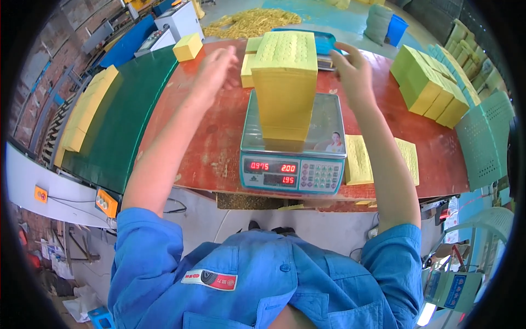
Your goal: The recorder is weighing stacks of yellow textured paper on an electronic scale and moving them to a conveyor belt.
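A tall stack of yellow paper sheets with a dimpled top stands upright on the metal pan of a digital scale, whose red display is lit. To the left of the stack, apart from it, I hold my left hand in the air, slightly blurred, fingers stretched out and nothing in them. My right hand is raised on the other side, its fingers spread and curved, also clear of the stack. Behind the stack sit smaller yellow blocks and a blue tray, partly hidden.
On the red table lie low yellow stacks right of the scale and larger yellow blocks farther right. A single yellow block sits far left. Left runs a green conveyor belt with a yellow row along it.
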Demonstrator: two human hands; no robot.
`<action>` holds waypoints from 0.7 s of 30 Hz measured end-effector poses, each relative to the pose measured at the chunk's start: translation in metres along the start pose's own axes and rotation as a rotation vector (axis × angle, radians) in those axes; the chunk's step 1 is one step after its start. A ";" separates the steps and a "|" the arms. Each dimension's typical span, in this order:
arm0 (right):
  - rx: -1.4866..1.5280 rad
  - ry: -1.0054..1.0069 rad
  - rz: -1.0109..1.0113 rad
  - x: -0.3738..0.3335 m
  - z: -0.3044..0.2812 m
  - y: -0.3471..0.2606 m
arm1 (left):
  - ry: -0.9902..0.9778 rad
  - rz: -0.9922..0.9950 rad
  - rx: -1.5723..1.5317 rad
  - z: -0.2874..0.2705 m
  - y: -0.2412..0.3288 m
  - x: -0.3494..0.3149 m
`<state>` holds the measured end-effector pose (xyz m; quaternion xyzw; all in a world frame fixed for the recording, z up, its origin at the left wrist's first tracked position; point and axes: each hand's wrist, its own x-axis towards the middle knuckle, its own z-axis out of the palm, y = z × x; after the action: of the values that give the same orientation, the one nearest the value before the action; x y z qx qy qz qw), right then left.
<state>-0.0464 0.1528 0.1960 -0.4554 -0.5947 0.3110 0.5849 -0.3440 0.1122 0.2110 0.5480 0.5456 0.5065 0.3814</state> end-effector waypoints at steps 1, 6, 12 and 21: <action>0.060 0.000 0.012 -0.014 -0.011 0.004 | 0.022 -0.009 -0.007 -0.017 -0.005 -0.008; 0.140 0.039 0.171 -0.095 -0.073 0.038 | 0.152 -0.178 -0.074 -0.103 -0.063 -0.072; 0.173 0.096 0.403 -0.160 -0.132 0.080 | 0.321 -0.443 -0.216 -0.159 -0.122 -0.139; 0.287 -0.007 0.464 -0.179 -0.127 0.095 | 0.231 -0.462 -0.249 -0.113 -0.111 -0.153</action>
<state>0.0767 0.0078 0.0517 -0.4911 -0.4261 0.5193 0.5546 -0.4611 -0.0406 0.1043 0.2968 0.6294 0.5283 0.4865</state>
